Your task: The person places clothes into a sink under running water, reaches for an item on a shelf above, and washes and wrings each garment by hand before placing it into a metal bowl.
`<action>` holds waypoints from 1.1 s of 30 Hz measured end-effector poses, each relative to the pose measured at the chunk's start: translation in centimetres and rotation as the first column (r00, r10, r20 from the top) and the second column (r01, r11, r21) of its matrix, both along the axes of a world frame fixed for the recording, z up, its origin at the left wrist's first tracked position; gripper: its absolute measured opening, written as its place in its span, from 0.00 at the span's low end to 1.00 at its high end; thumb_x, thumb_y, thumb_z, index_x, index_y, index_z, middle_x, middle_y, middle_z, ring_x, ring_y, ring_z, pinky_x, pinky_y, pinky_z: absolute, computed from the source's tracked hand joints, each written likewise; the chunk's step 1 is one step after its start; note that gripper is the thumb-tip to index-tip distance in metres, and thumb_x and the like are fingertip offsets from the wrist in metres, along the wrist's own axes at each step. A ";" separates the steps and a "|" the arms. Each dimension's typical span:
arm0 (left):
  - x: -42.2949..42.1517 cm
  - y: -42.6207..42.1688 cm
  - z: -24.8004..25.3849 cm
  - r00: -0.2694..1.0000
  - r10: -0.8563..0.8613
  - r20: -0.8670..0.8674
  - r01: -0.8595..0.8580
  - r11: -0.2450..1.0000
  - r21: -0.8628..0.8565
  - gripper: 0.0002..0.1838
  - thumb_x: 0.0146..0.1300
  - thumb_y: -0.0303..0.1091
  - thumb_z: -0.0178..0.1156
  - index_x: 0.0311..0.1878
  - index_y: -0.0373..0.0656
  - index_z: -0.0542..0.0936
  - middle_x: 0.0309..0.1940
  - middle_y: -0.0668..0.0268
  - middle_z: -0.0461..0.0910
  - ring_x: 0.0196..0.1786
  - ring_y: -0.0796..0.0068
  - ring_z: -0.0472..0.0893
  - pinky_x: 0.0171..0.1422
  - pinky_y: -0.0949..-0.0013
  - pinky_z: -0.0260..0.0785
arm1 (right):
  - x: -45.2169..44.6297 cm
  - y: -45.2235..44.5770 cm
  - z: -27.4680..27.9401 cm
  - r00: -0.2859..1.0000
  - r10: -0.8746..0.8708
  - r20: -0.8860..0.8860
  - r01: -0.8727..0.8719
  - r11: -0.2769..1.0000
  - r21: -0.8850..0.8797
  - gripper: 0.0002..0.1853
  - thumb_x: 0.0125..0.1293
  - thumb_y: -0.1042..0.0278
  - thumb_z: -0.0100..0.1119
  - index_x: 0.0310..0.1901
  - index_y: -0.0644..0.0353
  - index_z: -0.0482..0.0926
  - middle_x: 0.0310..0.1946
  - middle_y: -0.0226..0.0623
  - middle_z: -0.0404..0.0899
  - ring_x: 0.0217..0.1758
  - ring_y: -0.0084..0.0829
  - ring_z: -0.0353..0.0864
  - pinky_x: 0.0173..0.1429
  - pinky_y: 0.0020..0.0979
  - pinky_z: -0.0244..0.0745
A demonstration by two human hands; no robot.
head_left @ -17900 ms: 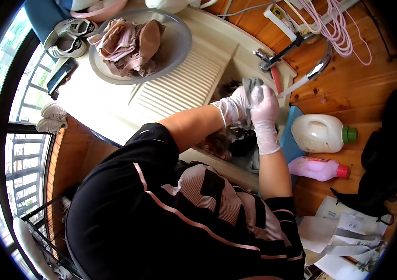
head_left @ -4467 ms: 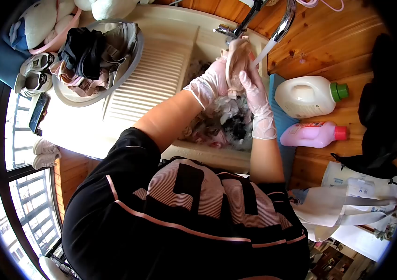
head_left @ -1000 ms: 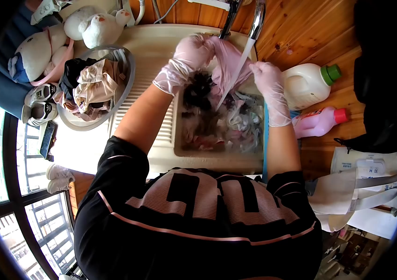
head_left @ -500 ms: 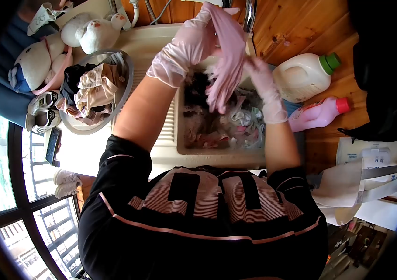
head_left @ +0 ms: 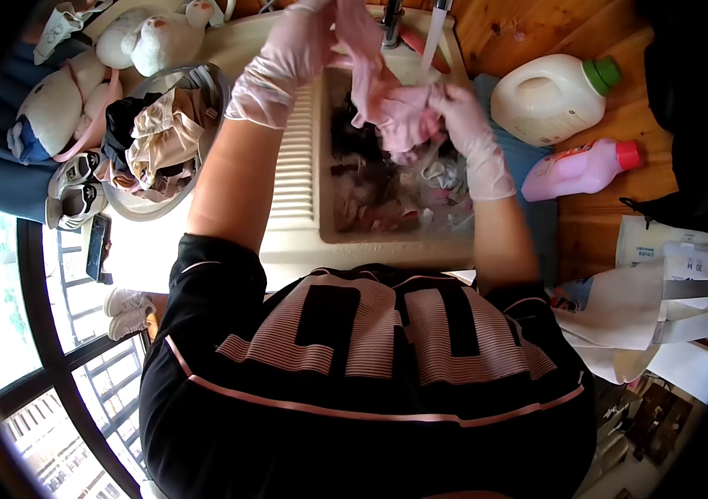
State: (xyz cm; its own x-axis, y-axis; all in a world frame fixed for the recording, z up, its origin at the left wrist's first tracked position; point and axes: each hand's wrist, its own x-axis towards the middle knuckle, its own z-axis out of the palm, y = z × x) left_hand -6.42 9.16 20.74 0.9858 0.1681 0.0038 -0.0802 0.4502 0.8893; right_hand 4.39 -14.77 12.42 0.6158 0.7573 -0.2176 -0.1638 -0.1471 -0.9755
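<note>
Both my hands wear thin, pale pinkish gloves. A wet pink garment (head_left: 397,112) hangs above the sink, its exact kind unclear. My left hand (head_left: 302,40) is closed on its upper end near the top edge of the view, the fingertips partly cut off. My right hand (head_left: 460,116) pinches the garment's lower right edge. Below, the sink (head_left: 397,236) holds cloudy water with several dark, pink and white clothes (head_left: 444,173) soaking. Water runs from the tap (head_left: 434,37) just above my right hand.
Left of the ribbed washboard (head_left: 291,170) stands a clear tub (head_left: 139,209) of clothes, with plush toys (head_left: 158,41) and sneakers (head_left: 79,204) beside it. A white detergent jug (head_left: 545,104) and a pink bottle (head_left: 574,175) lie at the right.
My left hand has moved up and left with the pink garment. My right hand now grips the garment's other side, and running water shows at the tap.
</note>
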 end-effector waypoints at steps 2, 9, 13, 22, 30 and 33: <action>-0.4 -1.7 -2.0 0.947 0.224 -0.233 -0.175 0.961 0.214 0.31 0.61 0.45 0.56 0.67 0.52 0.61 0.50 0.65 0.75 0.45 0.73 0.75 0.49 0.60 0.69 | 1.2 1.4 -0.2 0.988 -0.155 -0.026 0.157 0.980 0.122 0.10 0.64 0.66 0.57 0.43 0.63 0.78 0.28 0.26 0.78 0.31 0.18 0.73 0.35 0.21 0.69; -2.1 -7.5 -3.5 0.986 -0.152 -0.065 0.165 0.903 0.396 0.47 0.50 0.35 0.70 0.68 0.30 0.53 0.33 0.56 0.81 0.32 0.68 0.81 0.38 0.73 0.73 | 1.8 4.3 1.8 0.996 -0.040 -0.077 0.056 0.974 0.219 0.09 0.62 0.74 0.57 0.43 0.68 0.78 0.31 0.33 0.80 0.31 0.22 0.78 0.36 0.22 0.72; 1.1 -8.9 -11.3 0.900 0.392 0.191 -0.347 0.378 0.858 0.39 0.49 0.37 0.68 0.64 0.39 0.63 0.40 0.53 0.80 0.42 0.61 0.80 0.49 0.66 0.72 | 0.5 4.9 4.2 0.976 -0.133 -0.172 0.178 0.945 0.275 0.10 0.63 0.76 0.55 0.45 0.70 0.77 0.32 0.35 0.80 0.28 0.23 0.77 0.32 0.22 0.73; 0.6 -3.3 -6.9 0.814 0.531 0.237 -0.499 0.428 0.754 0.14 0.60 0.35 0.59 0.46 0.39 0.79 0.32 0.54 0.82 0.35 0.67 0.83 0.42 0.70 0.73 | 4.9 1.3 5.4 0.832 -0.041 0.553 0.093 0.993 -0.067 0.20 0.60 0.63 0.64 0.50 0.66 0.76 0.40 0.35 0.81 0.41 0.24 0.78 0.50 0.23 0.71; 2.7 -2.4 -1.5 0.815 0.488 0.314 -0.575 0.609 0.546 0.15 0.63 0.36 0.56 0.47 0.35 0.78 0.33 0.67 0.80 0.35 0.80 0.76 0.42 0.76 0.69 | 4.2 1.8 5.5 0.583 0.216 0.783 0.139 0.923 -0.359 0.32 0.55 0.47 0.64 0.53 0.65 0.74 0.48 0.49 0.78 0.50 0.44 0.77 0.52 0.36 0.71; 2.1 -2.0 0.0 0.818 0.557 0.147 -0.569 0.745 0.347 0.14 0.62 0.36 0.56 0.44 0.35 0.78 0.33 0.68 0.79 0.35 0.79 0.75 0.41 0.77 0.68 | 7.0 0.6 2.7 0.739 0.089 0.667 0.202 0.917 -0.345 0.21 0.59 0.54 0.62 0.44 0.66 0.78 0.38 0.41 0.82 0.40 0.39 0.81 0.43 0.35 0.75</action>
